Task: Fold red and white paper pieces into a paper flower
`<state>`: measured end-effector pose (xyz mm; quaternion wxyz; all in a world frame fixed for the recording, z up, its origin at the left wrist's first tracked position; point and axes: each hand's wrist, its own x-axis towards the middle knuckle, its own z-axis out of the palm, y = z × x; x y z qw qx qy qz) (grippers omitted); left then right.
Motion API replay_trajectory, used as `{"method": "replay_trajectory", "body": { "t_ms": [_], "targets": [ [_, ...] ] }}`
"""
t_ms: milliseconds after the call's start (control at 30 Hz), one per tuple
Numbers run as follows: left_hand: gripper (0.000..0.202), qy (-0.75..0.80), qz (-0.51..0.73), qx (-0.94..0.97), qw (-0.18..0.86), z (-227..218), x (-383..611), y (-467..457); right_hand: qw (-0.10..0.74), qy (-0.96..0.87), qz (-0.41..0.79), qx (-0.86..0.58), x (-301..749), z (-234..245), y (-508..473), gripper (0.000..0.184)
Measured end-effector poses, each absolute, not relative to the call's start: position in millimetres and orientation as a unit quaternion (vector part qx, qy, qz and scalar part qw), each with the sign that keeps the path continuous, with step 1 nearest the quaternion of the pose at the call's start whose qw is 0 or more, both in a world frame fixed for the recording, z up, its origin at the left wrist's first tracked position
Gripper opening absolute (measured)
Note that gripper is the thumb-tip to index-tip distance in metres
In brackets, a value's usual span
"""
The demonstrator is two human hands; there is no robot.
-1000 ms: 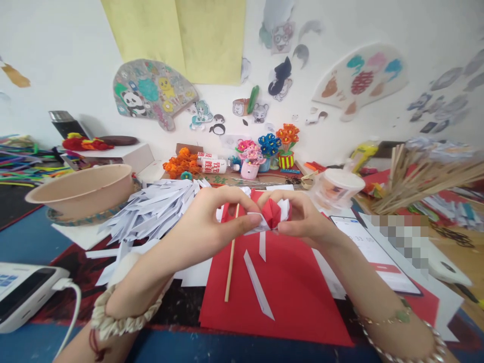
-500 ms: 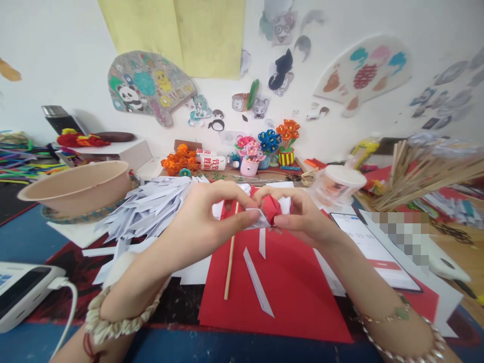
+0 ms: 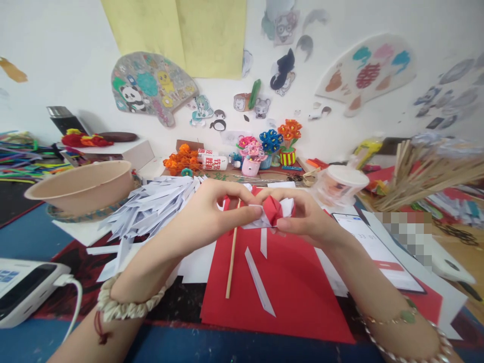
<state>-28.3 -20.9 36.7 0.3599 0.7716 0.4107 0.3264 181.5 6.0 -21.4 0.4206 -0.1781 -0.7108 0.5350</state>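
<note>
Between both hands is a small piece of folded red and white paper (image 3: 273,209), held above a red sheet (image 3: 295,287). My left hand (image 3: 230,204) pinches its left side with thumb and fingertips. On its right side, the thumb and curled fingers of my right hand (image 3: 302,214) grip it; some fingers are hidden behind it. A thin wooden stick (image 3: 232,262) lies on the red sheet under my left hand. Beside it rests a folded white paper strip (image 3: 259,282), and a second white strip (image 3: 263,243) shows just below the folded paper.
A heap of white paper strips (image 3: 151,206) and a beige bowl (image 3: 79,186) are on the left, near a white device with a cable (image 3: 34,287). To the right lie a phone (image 3: 378,252), a lidded tub (image 3: 344,184) and bundled wooden sticks (image 3: 427,171). Small flower pots (image 3: 250,167) stand behind.
The left thumb has shifted slightly on the folded paper, uncovering more of its white part. Both hands keep their grip, and the whole view has moved a little.
</note>
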Motion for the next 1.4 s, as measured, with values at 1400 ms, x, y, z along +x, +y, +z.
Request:
{"method": "replay_trajectory", "body": {
  "t_ms": [1400],
  "targets": [
    [0.011,0.446,0.341,0.73,0.39,36.7,-28.9,-16.2,0.457,-0.61,0.598,-0.247,175.1,-33.8,11.1,0.033]
  ]
}}
